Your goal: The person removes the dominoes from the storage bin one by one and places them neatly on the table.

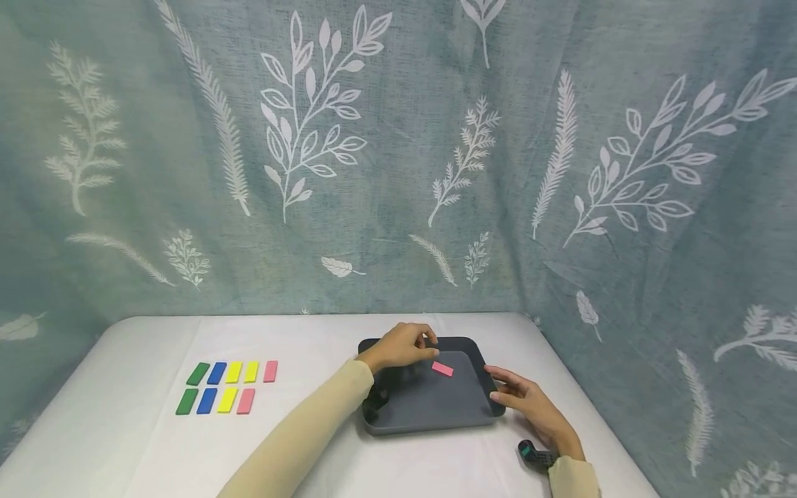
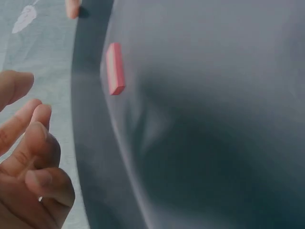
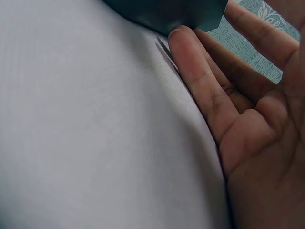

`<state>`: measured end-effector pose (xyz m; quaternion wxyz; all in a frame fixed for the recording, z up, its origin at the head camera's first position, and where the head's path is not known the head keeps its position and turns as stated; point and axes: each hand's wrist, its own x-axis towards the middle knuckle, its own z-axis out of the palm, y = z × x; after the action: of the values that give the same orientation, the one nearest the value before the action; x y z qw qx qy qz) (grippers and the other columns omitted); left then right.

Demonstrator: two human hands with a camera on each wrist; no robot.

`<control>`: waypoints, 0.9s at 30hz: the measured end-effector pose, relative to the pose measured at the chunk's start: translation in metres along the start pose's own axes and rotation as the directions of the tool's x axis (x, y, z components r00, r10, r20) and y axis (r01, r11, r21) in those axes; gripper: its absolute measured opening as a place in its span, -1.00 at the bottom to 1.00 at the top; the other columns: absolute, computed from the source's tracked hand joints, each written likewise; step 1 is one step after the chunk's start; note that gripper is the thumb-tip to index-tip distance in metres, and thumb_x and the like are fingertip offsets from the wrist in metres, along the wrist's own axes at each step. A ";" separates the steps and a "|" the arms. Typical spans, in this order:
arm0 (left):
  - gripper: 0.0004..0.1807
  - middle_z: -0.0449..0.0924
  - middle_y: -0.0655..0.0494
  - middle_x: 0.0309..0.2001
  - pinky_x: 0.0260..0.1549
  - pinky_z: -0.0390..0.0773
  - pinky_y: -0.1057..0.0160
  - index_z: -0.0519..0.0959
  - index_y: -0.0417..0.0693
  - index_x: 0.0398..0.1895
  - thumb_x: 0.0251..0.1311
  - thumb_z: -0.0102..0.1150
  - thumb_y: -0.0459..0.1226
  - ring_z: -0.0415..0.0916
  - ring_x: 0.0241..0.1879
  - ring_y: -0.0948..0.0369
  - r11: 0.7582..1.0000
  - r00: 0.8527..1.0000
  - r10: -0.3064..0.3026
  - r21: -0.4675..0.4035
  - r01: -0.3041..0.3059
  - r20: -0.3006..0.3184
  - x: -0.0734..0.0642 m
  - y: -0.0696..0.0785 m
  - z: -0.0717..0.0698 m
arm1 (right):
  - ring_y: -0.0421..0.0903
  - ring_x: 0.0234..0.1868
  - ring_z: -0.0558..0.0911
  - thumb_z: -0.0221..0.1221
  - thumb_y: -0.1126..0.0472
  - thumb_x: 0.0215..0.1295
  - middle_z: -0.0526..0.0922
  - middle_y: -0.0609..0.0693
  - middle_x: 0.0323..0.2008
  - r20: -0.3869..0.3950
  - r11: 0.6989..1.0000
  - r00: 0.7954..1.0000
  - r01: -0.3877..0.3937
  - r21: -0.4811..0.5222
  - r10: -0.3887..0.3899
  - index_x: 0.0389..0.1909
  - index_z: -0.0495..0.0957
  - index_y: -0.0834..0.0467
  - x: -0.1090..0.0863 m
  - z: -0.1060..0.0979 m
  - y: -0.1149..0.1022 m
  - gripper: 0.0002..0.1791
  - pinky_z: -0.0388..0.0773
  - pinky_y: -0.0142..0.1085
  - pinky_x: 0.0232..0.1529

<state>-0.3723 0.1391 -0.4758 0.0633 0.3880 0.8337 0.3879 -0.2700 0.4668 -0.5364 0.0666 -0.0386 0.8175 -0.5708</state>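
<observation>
A single pink block (image 1: 443, 369) lies on the floor of the dark grey tray (image 1: 429, 422), toward its right side. Over the tray's back left part hovers my left hand (image 1: 401, 345), its fingers loosely bent and holding nothing. The left wrist view shows the same pink block (image 2: 115, 69) apart from those fingers (image 2: 45, 143). At the tray's right edge is my right hand (image 1: 529, 404), with fingertips right at the rim. In the right wrist view its fingers (image 3: 195, 62) are extended beside the tray's outer side (image 3: 157, 14).
To the left on the white table (image 1: 311, 346), two rows of flat blocks lie: green (image 1: 187, 401), blue (image 1: 207, 400), yellow (image 1: 227, 400) and pink (image 1: 245, 401). A dark wrist camera (image 1: 535, 455) sits at the right wrist. Leaf-patterned green cloth (image 1: 398, 173) hangs behind and right.
</observation>
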 end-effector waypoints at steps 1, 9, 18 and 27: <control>-0.71 0.58 0.21 -0.41 -0.37 0.47 0.29 0.65 -0.10 0.05 0.41 0.29 -0.14 0.47 -0.50 0.30 1.000 1.000 -0.004 0.001 0.004 0.003 0.000 0.000 0.002 | 0.04 0.25 0.49 0.37 0.17 0.36 0.34 0.15 0.47 0.003 1.000 1.000 0.006 -0.003 -0.006 0.47 0.41 0.09 0.000 0.001 0.000 -0.32 0.45 -0.25 0.15; -0.75 0.58 0.20 -0.42 -0.41 0.51 0.30 0.65 -0.17 0.04 0.41 0.29 -0.22 0.50 -0.51 0.31 0.999 0.999 -0.046 -0.024 0.046 0.023 0.000 -0.006 0.019 | 0.07 0.21 0.47 0.38 0.17 0.34 0.34 0.15 0.47 0.010 1.000 1.000 0.001 0.013 -0.001 0.46 0.43 0.11 0.002 0.004 -0.001 -0.32 0.41 -0.21 0.16; -0.65 0.57 0.21 -0.48 -0.50 0.44 0.32 0.62 -0.17 0.16 0.37 0.31 -0.25 0.44 -0.56 0.31 0.997 0.996 -0.082 0.010 0.082 0.044 0.006 -0.010 0.033 | 0.02 0.17 0.49 0.38 0.15 0.34 0.38 0.08 0.45 0.002 1.000 1.000 -0.001 -0.008 0.001 0.46 0.44 0.03 0.003 0.000 0.001 -0.33 0.41 -0.25 0.15; -0.62 0.54 0.27 -0.51 -0.51 0.42 0.31 0.66 -0.07 0.14 0.28 0.41 -0.22 0.43 -0.56 0.34 0.988 0.995 -0.095 0.123 0.090 0.030 0.011 -0.013 0.042 | 0.00 0.25 0.48 0.37 0.14 0.35 0.36 0.12 0.47 -0.002 1.000 1.000 0.001 -0.010 -0.001 0.47 0.43 0.06 0.000 -0.002 0.000 -0.32 0.40 -0.23 0.18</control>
<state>-0.3708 0.1665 -0.5115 0.0727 0.3589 0.8715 0.3262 -0.2706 0.4692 -0.5360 0.0656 -0.0387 0.8203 -0.5669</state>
